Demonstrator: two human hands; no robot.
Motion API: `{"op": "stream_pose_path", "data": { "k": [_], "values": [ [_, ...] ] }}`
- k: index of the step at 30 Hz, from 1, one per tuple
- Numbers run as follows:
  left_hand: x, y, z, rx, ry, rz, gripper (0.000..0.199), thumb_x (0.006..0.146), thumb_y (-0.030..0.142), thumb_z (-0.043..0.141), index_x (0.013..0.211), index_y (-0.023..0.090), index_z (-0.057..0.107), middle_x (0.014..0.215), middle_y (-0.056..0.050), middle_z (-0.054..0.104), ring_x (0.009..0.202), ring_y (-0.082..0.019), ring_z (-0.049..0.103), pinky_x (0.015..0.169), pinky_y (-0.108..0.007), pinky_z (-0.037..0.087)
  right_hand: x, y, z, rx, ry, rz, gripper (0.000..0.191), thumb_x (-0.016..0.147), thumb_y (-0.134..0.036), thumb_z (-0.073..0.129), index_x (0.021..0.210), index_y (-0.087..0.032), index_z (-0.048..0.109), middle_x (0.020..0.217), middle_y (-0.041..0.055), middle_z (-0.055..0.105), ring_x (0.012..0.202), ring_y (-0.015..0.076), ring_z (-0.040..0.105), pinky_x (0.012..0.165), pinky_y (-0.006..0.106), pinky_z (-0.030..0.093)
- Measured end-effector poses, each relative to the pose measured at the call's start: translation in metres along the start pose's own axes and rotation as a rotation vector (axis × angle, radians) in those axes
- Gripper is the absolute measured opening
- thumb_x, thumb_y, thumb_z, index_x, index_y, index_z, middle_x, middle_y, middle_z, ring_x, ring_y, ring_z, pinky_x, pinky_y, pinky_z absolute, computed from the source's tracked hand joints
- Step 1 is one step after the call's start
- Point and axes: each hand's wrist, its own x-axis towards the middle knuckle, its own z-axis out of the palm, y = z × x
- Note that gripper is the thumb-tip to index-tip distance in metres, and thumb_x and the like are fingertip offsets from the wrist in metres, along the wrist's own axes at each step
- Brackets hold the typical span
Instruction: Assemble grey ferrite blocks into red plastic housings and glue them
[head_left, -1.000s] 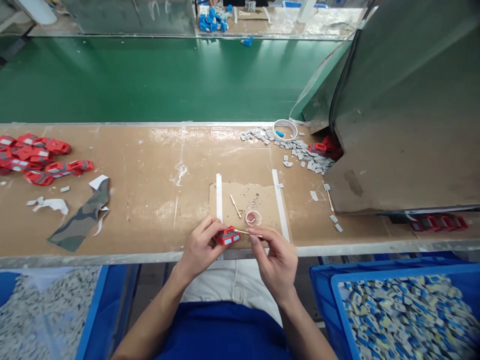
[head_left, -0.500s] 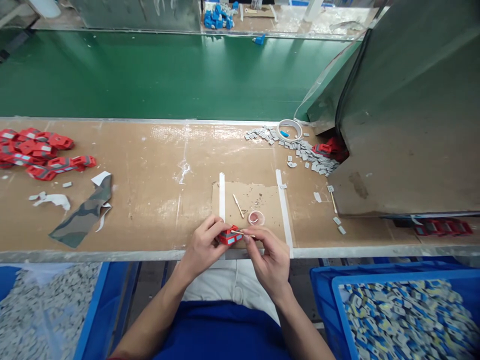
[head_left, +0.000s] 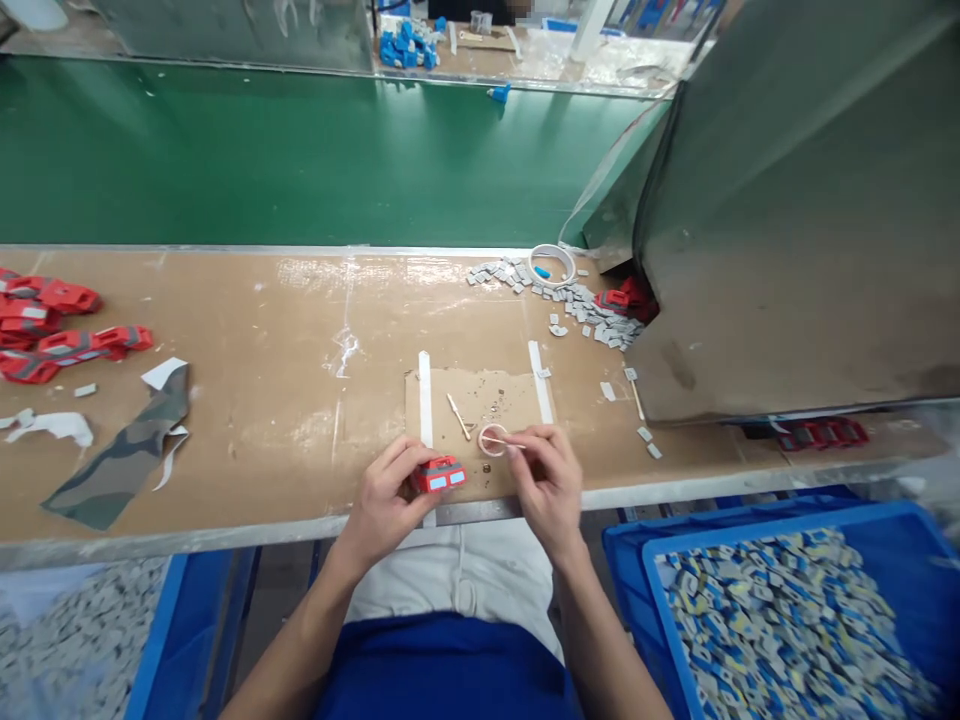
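My left hand [head_left: 386,495] is closed on a red toy vehicle [head_left: 442,475] with grey trim and pale windows, just above the front edge of the table. My right hand [head_left: 550,485] pinches a thin stick [head_left: 504,441], whose far end is over the small round cup [head_left: 492,440] of reddish stuff. Left of the cup, a white stick [head_left: 458,416] lies on the taped cardboard sheet [head_left: 442,390]. Small dark specks are scattered on the sheet near the cup.
Red toy parts [head_left: 67,335] and a camouflage strip [head_left: 124,445] lie left. Grey pieces [head_left: 592,312] surround a tape roll [head_left: 533,262] at back right, beside a large metal housing [head_left: 787,250]. Behind runs a green belt [head_left: 300,160]. Blue bins [head_left: 652,560] stand below the table.
My right hand has drawn the stick away from the red toy vehicle to the cup. My left hand still holds the toy, now apart from the stick. The whole view has shifted somewhat.
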Motion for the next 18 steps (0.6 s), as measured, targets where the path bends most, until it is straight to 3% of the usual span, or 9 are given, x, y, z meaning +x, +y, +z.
{"op": "stream_pose_path", "data": {
  "k": [3,5,10,14,18],
  "values": [
    [0.001,0.0,-0.002,-0.026,0.023,0.014,0.01,0.094,0.027,0.075,0.102,0.021,0.075,0.087,-0.003,0.066,0.073,-0.016,0.063,0.059,-0.024,0.048,0.002,0.004,0.0,-0.02,-0.093,0.007,0.026,0.104,-0.035,0.058,0.122,-0.022,0.072,0.106,0.0087,0.063,0.083,0.0184,0.064,0.07,0.032,0.055],
    [0.001,-0.001,-0.003,-0.032,0.035,0.014,0.009,0.094,0.027,0.075,0.101,0.021,0.075,0.087,-0.003,0.066,0.074,-0.016,0.064,0.061,-0.024,0.05,0.009,0.013,-0.012,-0.074,-0.066,-0.007,0.033,0.106,-0.037,0.053,0.131,-0.021,0.066,0.113,0.0104,0.063,0.088,0.0195,0.065,0.076,0.034,0.057],
    [0.001,-0.002,-0.005,-0.047,0.034,0.024,0.009,0.094,0.026,0.074,0.102,0.022,0.076,0.088,-0.004,0.069,0.075,-0.017,0.066,0.061,-0.024,0.051,0.054,0.059,-0.067,-0.59,0.138,0.039,0.031,0.102,-0.029,0.051,0.126,-0.016,0.065,0.121,0.0175,0.062,0.096,0.0253,0.066,0.089,0.042,0.057],
    [0.003,0.0,-0.006,-0.036,0.028,0.019,0.008,0.094,0.025,0.074,0.101,0.022,0.077,0.088,-0.004,0.07,0.074,-0.017,0.066,0.059,-0.024,0.051,0.088,0.087,-0.082,-1.08,-0.042,0.081,0.031,0.1,-0.013,0.045,0.124,-0.009,0.064,0.124,0.0253,0.063,0.106,0.0326,0.063,0.091,0.044,0.051],
    [0.002,0.002,-0.006,-0.047,0.04,0.022,0.008,0.094,0.027,0.074,0.099,0.021,0.076,0.087,-0.005,0.069,0.074,-0.017,0.066,0.059,-0.024,0.051,0.103,0.092,-0.075,-1.219,-0.104,0.101,0.029,0.096,-0.002,0.039,0.107,-0.009,0.066,0.105,0.0238,0.064,0.092,0.0306,0.061,0.076,0.037,0.046]
  ]
}}
